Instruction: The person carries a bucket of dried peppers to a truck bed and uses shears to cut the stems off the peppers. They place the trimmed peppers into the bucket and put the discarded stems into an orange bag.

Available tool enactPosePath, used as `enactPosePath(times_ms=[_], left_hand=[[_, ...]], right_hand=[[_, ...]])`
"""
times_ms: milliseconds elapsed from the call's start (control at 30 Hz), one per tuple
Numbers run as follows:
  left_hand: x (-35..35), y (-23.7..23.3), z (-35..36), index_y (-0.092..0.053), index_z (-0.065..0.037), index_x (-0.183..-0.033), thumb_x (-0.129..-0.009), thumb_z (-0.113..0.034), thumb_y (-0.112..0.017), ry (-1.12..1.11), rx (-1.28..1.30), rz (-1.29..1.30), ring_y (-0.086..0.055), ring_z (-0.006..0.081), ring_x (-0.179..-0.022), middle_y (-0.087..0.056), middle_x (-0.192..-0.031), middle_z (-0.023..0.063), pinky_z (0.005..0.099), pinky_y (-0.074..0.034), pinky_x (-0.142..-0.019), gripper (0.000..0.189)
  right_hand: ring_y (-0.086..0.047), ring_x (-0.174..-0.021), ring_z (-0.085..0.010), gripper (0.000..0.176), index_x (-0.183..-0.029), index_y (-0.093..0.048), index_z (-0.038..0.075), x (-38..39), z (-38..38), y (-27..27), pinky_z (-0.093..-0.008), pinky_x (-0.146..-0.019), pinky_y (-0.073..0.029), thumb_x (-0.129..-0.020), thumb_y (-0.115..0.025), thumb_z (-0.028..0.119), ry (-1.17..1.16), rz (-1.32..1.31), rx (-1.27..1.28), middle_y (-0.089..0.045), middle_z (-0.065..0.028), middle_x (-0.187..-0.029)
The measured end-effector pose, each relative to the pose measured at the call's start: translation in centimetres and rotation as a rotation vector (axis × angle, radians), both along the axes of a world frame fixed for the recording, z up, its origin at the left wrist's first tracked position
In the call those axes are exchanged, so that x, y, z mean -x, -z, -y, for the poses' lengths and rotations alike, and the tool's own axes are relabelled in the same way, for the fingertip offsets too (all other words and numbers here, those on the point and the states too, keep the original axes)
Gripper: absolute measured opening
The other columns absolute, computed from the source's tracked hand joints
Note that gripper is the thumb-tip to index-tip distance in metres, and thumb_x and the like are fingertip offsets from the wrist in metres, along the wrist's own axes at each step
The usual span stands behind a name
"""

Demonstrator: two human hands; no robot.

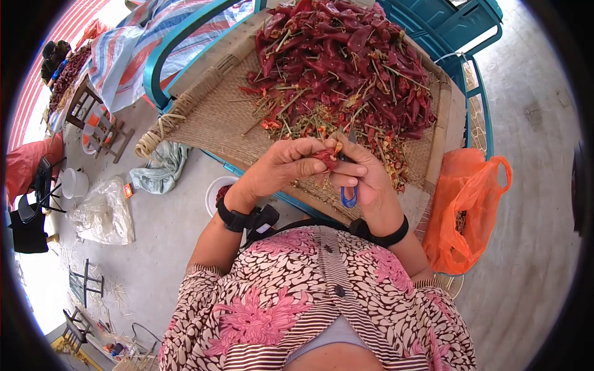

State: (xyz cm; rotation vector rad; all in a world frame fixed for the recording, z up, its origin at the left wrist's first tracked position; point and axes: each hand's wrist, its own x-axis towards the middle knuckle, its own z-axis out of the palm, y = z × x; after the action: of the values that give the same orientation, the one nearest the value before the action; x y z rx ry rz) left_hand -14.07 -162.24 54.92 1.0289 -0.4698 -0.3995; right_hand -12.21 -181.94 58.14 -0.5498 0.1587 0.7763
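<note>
My left hand pinches a dried red chili pepper between thumb and fingers, in front of my chest. My right hand meets it there, closed around small scissors; a blue handle loop hangs below its fingers and a dark blade points up past them. The right fingertips are at the pepper's stem end. Just beyond both hands, a large heap of dried red chili peppers lies on a woven mat, with loose stems and yellowish bits along its near edge.
An orange plastic bag stands at the right. A white bowl with peppers sits below the mat's left edge. Teal metal rails frame the mat. On the floor at left are a clear plastic bag, a white bucket and stools.
</note>
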Motion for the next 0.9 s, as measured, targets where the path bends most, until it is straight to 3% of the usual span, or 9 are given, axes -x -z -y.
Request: enactPosePath(times_ms=[167,333,433,500,567,600,733,767,900], left_hand=[[0.5,0.6,0.7,-0.059,-0.002,-0.115,-0.092,-0.011,-0.061,-0.059,0.072,-0.056,-0.057,0.0103,-0.080,-0.062,-0.093,0.0028,0.0235,-0.046,-0.069,0.024],[0.5,1.0,0.3,-0.060,-0.002,-0.110,-0.092,-0.014,-0.062,-0.010,0.078,-0.100,-0.059,0.0119,-0.082,-0.063,-0.099,0.0031,0.0264,-0.047,-0.072,0.022],[1.5,0.6,-0.8,-0.062,-0.002,-0.110,-0.093,-0.014,-0.060,-0.045,-0.146,0.021,-0.058,0.0087,-0.088,-0.064,-0.098,0.0016,0.0249,-0.047,-0.078,0.021],[3.0,1.1,-3.1,-0.062,-0.001,-0.106,-0.092,-0.014,-0.060,0.052,-0.302,0.233,-0.058,0.0087,-0.081,-0.064,-0.091,0.0022,0.0247,-0.048,-0.073,0.019],[5.1,1.6,-5.1,-0.062,0.000,-0.107,-0.092,-0.013,-0.060,0.078,-0.275,0.023,-0.059,0.0104,-0.077,-0.065,-0.087,0.0019,0.0266,-0.049,-0.071,0.020],[6.2,2.4,-6.4,-0.061,0.001,-0.108,-0.092,-0.012,-0.060,0.085,-0.325,-0.184,-0.058,0.0101,-0.085,-0.065,-0.092,0.0029,0.0269,-0.048,-0.075,0.020],[8.3,9.0,-10.1,-0.061,-0.001,-0.107,-0.087,-0.013,-0.063,-0.147,-0.768,-0.047,-0.063,0.0213,-0.086,-0.066,-0.093,0.0117,0.0312,-0.049,-0.077,0.023],[8.6,11.3,-11.0,-0.062,-0.002,-0.106,-0.085,-0.013,-0.063,-0.211,-0.890,0.014,-0.064,0.0248,-0.086,-0.066,-0.093,0.0136,0.0335,-0.050,-0.077,0.023],[9.0,18.6,-13.0,-0.064,-0.003,-0.099,-0.082,-0.012,-0.063,-0.416,-1.291,0.152,-0.064,0.0349,-0.085,-0.066,-0.091,0.0194,0.0402,-0.051,-0.076,0.019]], right_hand=[[-0.039,-0.045,0.0011,0.015,-0.101,-0.061,0.005,0.0,-0.1,-0.1,-0.0165,-0.040,-0.034,-0.095,-0.057,0.018,-0.026,0.111,0.011,-0.065,-0.0030,-0.097],[-0.039,-0.044,0.0010,0.013,-0.102,-0.060,0.006,0.4,-0.6,0.3,-0.0162,-0.039,-0.033,-0.096,-0.056,0.018,0.012,-0.008,-0.067,-0.065,-0.0044,-0.096],[-0.037,-0.043,-0.0005,0.011,-0.098,-0.061,0.006,0.4,-0.7,0.3,-0.0173,-0.040,-0.031,-0.097,-0.054,0.015,0.016,-0.063,-0.155,-0.065,-0.0039,-0.092],[-0.035,-0.043,-0.0028,0.012,-0.092,-0.060,0.005,-0.9,0.5,0.1,-0.0189,-0.040,-0.029,-0.096,-0.055,0.015,0.128,0.020,-0.158,-0.063,-0.0022,-0.083],[-0.036,-0.043,-0.0028,0.011,-0.090,-0.059,0.006,-1.5,2.4,-1.2,-0.0192,-0.041,-0.030,-0.093,-0.059,0.017,0.262,0.341,0.393,-0.061,-0.0012,-0.079],[-0.037,-0.043,-0.0028,0.012,-0.089,-0.059,0.006,-1.6,2.8,-1.8,-0.0193,-0.042,-0.030,-0.092,-0.062,0.018,0.335,0.499,0.666,-0.060,-0.0007,-0.077],[-0.051,-0.058,-0.0094,0.026,-0.084,-0.056,0.003,-2.6,3.4,0.0,-0.0270,-0.055,-0.041,-0.082,-0.073,0.023,0.207,0.848,1.440,-0.055,-0.0014,-0.071],[-0.057,-0.067,-0.0188,0.032,-0.085,-0.055,0.001,-2.9,3.4,0.0,-0.0344,-0.061,-0.045,-0.080,-0.074,0.026,0.142,0.883,1.604,-0.057,-0.0068,-0.074],[-0.058,-0.078,-0.0327,0.033,-0.087,-0.057,0.003,-3.7,3.4,1.0,-0.0430,-0.069,-0.046,-0.081,-0.070,0.032,-0.052,1.169,2.066,-0.057,-0.0144,-0.083]])
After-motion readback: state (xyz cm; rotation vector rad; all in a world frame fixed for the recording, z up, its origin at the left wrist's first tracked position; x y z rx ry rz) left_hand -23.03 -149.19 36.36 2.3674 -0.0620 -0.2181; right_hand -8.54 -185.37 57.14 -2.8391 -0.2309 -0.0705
